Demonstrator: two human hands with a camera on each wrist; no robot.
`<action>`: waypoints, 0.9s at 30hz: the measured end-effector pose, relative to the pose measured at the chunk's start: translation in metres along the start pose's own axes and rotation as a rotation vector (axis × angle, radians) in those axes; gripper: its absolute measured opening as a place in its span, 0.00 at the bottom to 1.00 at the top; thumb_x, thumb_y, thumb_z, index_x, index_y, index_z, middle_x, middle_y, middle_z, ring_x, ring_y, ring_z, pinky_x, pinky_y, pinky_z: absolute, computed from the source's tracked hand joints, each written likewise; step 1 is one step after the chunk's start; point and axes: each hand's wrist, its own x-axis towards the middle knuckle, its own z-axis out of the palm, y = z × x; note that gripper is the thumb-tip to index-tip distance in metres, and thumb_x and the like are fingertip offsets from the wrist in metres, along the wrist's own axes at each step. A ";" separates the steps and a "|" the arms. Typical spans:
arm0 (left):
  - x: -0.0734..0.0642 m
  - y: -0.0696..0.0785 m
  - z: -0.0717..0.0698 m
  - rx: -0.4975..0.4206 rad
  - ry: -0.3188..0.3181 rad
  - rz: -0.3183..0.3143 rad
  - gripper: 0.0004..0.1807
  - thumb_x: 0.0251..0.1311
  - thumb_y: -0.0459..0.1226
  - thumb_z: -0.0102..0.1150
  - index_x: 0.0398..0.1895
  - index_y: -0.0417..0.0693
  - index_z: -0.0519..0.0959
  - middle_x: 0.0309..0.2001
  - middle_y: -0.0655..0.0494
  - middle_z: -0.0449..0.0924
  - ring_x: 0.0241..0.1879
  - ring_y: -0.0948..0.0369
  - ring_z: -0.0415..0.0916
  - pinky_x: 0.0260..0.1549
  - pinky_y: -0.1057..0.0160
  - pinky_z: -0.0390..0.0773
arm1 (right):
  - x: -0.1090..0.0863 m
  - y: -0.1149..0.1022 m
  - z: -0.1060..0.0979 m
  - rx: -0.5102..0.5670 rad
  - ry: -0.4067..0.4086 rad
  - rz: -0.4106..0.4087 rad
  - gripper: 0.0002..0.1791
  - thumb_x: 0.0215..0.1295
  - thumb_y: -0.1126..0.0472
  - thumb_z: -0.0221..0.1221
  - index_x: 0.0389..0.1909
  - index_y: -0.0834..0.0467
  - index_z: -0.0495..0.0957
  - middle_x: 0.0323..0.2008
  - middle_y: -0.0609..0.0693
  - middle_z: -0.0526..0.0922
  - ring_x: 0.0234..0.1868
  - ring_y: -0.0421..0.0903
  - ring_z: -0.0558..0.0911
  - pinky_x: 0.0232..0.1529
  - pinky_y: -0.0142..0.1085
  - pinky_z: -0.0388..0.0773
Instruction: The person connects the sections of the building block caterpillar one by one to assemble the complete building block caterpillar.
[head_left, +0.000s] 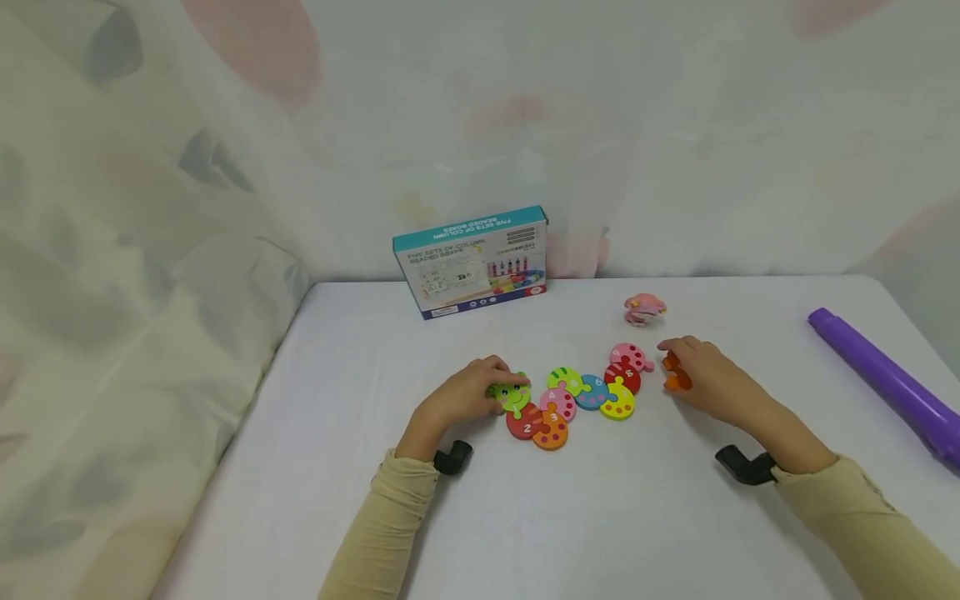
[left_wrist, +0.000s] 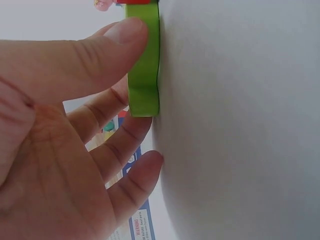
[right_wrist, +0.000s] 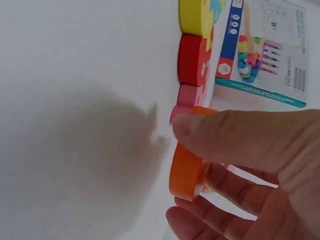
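Observation:
A chain of round wooden caterpillar puzzle pieces (head_left: 558, 402) lies on the white table, numbered and brightly coloured. At its left end is the green smiling head piece (head_left: 514, 395), which my left hand (head_left: 467, 393) holds between thumb and fingers. The left wrist view shows the thumb on the edge of this green piece (left_wrist: 144, 75), flat on the table. Beyond the pink end piece (head_left: 630, 357), my right hand (head_left: 716, 382) pinches an orange puzzle piece (right_wrist: 185, 172). Its knob end is close to the pink piece in the right wrist view, and the fingers hide part of it.
Behind the chain, a boxed toy set (head_left: 474, 265) leans at the back edge of the table. A small pink figurine (head_left: 644, 309) stands beyond the pink piece. Along the right side lies a long purple tube-like object (head_left: 885, 383). Patterned cloth (head_left: 135, 275) hangs at the left and behind.

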 end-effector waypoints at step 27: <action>0.003 0.001 0.001 0.030 -0.011 0.003 0.27 0.53 0.32 0.62 0.57 0.63 0.75 0.50 0.59 0.70 0.51 0.61 0.65 0.52 0.61 0.69 | 0.025 -0.004 0.019 -0.018 -0.037 0.079 0.29 0.49 0.63 0.67 0.52 0.71 0.71 0.47 0.66 0.73 0.47 0.61 0.73 0.48 0.54 0.72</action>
